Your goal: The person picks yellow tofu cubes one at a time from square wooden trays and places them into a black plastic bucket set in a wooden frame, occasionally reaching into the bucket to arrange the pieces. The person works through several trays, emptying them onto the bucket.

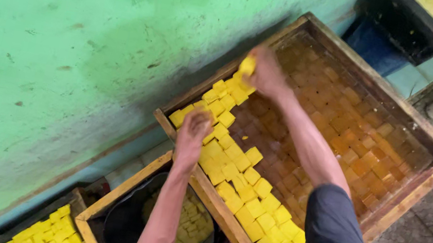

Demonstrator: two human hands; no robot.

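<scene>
Yellow cubes (239, 194): small, light, probably soft and wet, likely to crumble if pinched hard; best taken by opposite flat faces, gently. They lie in rows along the near-left side of a wooden tray (426, 176), over darker brown cubes (356, 134). Right hand (265, 74): arm stretched to the tray's far-left edge, grip closed on one yellow cube (247, 65). Left hand (193, 135): palm down on the rows near the tray corner; grip unclear. Black tub (122, 220) of pale cubes below
</scene>
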